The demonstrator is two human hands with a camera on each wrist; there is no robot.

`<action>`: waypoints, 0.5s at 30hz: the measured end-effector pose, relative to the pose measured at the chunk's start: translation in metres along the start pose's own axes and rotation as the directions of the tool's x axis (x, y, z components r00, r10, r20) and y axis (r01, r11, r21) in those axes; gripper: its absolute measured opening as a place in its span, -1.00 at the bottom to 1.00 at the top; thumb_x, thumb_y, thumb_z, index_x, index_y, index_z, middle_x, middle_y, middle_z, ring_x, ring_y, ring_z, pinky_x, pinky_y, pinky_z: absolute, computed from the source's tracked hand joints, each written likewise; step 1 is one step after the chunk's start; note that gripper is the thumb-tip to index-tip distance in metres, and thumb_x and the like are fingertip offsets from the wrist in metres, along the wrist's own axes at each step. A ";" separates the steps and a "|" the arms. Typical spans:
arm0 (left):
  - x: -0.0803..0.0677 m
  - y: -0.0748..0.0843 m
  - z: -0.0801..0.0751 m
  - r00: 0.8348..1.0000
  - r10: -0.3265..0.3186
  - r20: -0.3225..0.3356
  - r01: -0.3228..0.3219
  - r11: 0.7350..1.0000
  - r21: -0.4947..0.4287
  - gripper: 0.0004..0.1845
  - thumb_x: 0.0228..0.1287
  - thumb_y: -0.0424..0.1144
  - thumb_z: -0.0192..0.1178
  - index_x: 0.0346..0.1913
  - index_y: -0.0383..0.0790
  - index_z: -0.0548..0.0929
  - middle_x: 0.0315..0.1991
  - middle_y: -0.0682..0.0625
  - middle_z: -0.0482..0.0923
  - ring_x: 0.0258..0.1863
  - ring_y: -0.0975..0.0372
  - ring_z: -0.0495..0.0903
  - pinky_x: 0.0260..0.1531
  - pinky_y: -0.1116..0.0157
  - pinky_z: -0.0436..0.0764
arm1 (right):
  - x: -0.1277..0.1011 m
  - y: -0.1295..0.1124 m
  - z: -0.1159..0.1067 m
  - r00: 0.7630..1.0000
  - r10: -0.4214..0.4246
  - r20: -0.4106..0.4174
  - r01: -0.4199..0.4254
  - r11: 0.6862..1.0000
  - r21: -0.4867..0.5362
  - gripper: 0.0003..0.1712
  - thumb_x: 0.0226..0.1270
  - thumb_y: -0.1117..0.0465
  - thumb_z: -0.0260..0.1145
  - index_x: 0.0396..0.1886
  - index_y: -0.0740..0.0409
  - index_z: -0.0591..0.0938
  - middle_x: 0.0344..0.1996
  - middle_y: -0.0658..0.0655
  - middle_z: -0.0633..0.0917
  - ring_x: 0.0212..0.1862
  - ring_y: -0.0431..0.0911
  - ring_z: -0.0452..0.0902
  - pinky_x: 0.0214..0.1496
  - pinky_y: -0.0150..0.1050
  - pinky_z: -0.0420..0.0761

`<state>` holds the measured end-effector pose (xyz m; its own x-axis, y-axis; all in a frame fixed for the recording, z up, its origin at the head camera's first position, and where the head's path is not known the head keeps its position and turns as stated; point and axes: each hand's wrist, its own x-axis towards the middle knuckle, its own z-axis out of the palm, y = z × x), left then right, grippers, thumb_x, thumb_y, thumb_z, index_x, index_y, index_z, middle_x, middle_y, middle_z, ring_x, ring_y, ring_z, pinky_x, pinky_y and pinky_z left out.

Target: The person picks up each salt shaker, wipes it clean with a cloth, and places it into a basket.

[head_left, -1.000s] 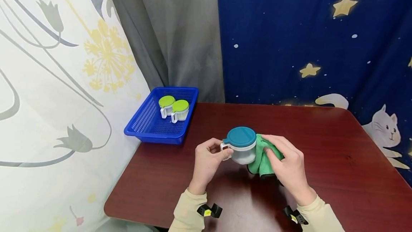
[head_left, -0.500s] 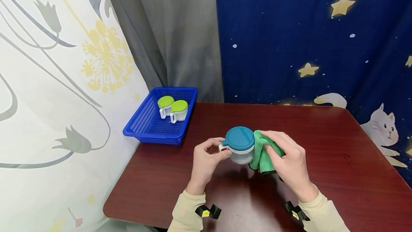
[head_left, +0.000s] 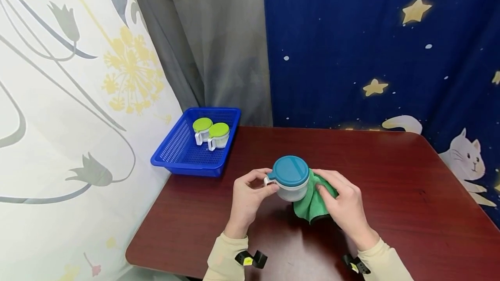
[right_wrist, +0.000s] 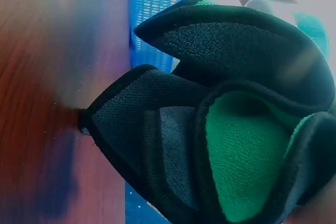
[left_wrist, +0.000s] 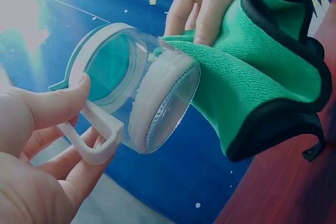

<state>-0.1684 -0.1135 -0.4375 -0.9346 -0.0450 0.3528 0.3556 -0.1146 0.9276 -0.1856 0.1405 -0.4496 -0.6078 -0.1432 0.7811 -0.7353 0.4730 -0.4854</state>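
Note:
A clear jar (head_left: 291,187) with a teal lid (head_left: 291,171) and a white handle (head_left: 269,181) is held above the dark red table (head_left: 390,194). My left hand (head_left: 248,197) pinches the handle (left_wrist: 93,140) between thumb and fingers. My right hand (head_left: 343,205) grips a green cloth (head_left: 310,200) with a black edge and presses it against the jar's right side. In the left wrist view the cloth (left_wrist: 252,72) wraps the jar (left_wrist: 142,98) near its base. The right wrist view is filled by the bunched cloth (right_wrist: 231,129).
A blue mesh basket (head_left: 183,155) sits at the table's far left corner with two green-lidded jars (head_left: 211,133) inside. Curtains hang behind and to the left. The table's near edge lies just below my wrists.
The jar and both hands have dropped slightly and the cloth has slid lower along the jar's right side. The grips are unchanged.

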 end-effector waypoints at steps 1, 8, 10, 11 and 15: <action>0.000 0.000 0.000 1.000 0.002 0.003 -0.002 1.000 -0.002 -0.75 0.00 -0.35 0.58 -0.26 -0.31 0.74 -0.02 -0.15 0.69 -0.12 -0.09 0.71 -0.13 0.12 0.70 | -0.001 0.002 0.001 1.000 0.000 0.005 0.000 1.000 -0.002 -0.44 0.11 0.47 0.49 0.12 -0.03 0.72 -0.02 -0.03 0.72 0.03 -0.12 0.64 0.12 -0.53 0.44; 0.001 -0.002 -0.002 1.000 0.017 0.018 -0.017 1.000 -0.014 -0.75 0.00 -0.36 0.57 -0.25 -0.32 0.74 -0.02 -0.15 0.69 -0.12 -0.07 0.72 -0.13 0.11 0.70 | -0.002 0.004 0.000 1.000 -0.002 0.020 0.002 1.000 -0.013 -0.44 0.12 0.45 0.48 0.12 -0.06 0.72 -0.01 -0.06 0.71 0.03 -0.14 0.63 0.12 -0.53 0.43; 0.001 -0.002 -0.003 0.999 0.021 0.025 -0.020 1.000 -0.017 -0.75 0.00 -0.37 0.57 -0.25 -0.32 0.74 -0.02 -0.16 0.69 -0.12 -0.07 0.72 -0.12 0.11 0.70 | -0.002 0.004 0.000 1.000 -0.003 0.019 0.004 1.000 -0.015 -0.44 0.12 0.45 0.49 0.12 -0.06 0.72 -0.01 -0.05 0.72 0.03 -0.14 0.63 0.13 -0.53 0.43; 0.001 -0.003 -0.003 0.999 0.022 0.028 -0.022 1.000 -0.018 -0.75 0.00 -0.38 0.57 -0.25 -0.32 0.74 -0.02 -0.16 0.69 -0.12 -0.06 0.72 -0.12 0.11 0.70 | -0.002 0.003 0.000 1.000 -0.004 0.019 0.004 1.000 -0.016 -0.44 0.11 0.45 0.49 0.12 -0.06 0.72 -0.01 -0.05 0.72 0.03 -0.14 0.63 0.13 -0.54 0.43; 0.000 -0.003 -0.005 0.999 0.030 0.043 -0.029 0.999 -0.014 -0.75 0.00 -0.37 0.57 -0.26 -0.29 0.73 -0.02 -0.16 0.69 -0.10 -0.06 0.71 -0.11 0.10 0.70 | -0.001 0.002 -0.001 1.000 -0.006 0.018 0.007 1.000 -0.020 -0.43 0.10 0.46 0.49 0.12 -0.05 0.72 -0.01 -0.04 0.72 0.03 -0.13 0.63 0.13 -0.53 0.42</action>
<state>-0.1697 -0.1176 -0.4413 -0.9228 -0.0058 0.3852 0.3828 -0.1270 0.9151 -0.1860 0.1425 -0.4513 -0.6087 -0.1620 0.7767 -0.7329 0.4897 -0.4722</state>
